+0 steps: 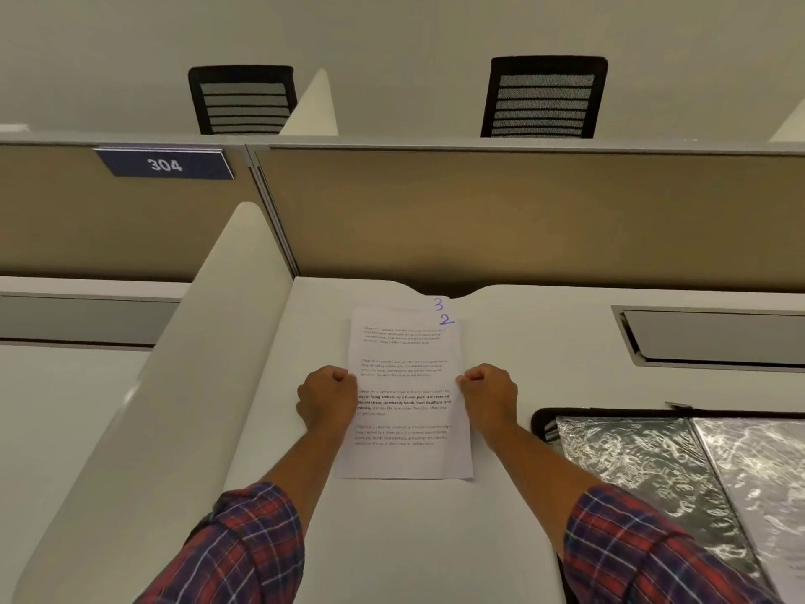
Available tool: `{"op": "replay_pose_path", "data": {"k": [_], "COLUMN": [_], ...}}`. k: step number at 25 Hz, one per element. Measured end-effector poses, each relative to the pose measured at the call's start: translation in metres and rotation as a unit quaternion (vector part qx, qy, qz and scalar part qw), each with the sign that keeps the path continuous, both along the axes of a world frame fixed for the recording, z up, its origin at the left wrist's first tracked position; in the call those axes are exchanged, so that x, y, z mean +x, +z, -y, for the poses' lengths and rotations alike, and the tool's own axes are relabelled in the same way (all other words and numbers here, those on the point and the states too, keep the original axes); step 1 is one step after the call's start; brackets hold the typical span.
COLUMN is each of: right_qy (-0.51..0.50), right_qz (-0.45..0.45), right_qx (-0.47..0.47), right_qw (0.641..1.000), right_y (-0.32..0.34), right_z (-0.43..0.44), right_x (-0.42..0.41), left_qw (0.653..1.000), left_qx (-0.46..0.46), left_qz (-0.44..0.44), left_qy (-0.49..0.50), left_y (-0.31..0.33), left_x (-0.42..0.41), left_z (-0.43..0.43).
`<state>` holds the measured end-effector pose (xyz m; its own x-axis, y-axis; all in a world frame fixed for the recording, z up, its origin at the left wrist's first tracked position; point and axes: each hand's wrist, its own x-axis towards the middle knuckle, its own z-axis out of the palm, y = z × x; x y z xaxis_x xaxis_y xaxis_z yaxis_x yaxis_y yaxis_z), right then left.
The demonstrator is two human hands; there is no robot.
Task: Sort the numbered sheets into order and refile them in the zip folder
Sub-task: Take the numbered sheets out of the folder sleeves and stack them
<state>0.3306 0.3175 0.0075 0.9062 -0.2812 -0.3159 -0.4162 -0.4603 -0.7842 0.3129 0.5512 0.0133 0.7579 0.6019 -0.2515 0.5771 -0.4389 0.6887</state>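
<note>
Now your left grip (326,401) and right grip (488,396), both curled, pinch the sheets (405,459) between them by the side edges, likely squaring the stack.

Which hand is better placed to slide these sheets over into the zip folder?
Right hand, probably. It holds the right edge of the sheets, and the zip folder lies on that side, just beside the right arm. The left hand would have to cross over.

Reaching forward with both arms, knuckles up; pinching opposite side edges of the sheets (405,459) with left hand (329,396) and right hand (488,394), fingers curled.
</note>
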Motion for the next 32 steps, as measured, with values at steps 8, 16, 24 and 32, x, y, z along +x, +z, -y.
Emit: {"op": "replay_pose_path", "data": {"k": [8, 16, 24, 32], "right_qy": [0.018, 0.101, 0.213, 0.252], "right_qz": [0.012, 0.069, 0.129, 0.113], "right_qx": [-0.075, -0.123, -0.295, -0.383], "right_qw": [0.997, 0.985, 0.922, 0.881], "right_y": [-0.008, -0.004, 0.002, -0.001], "right_z": [-0.003, 0.000, 0.038, 0.134], "right_x": [0.004, -0.027, -0.078, -0.147], "left_qw": [0.996, 0.968, 0.914, 0.857], "left_qx": [0.088, 0.220, 0.297, 0.354], "left_qz": [-0.028, -0.004, 0.098, 0.082], "left_qy": [-0.016, -0.124, -0.257, -0.365], "left_y": [-0.024, -0.015, -0.009, -0.007], "left_x": [0.013, -0.009, -0.056, -0.122], "left_z": [-0.003, 0.008, 0.065, 0.158]}}
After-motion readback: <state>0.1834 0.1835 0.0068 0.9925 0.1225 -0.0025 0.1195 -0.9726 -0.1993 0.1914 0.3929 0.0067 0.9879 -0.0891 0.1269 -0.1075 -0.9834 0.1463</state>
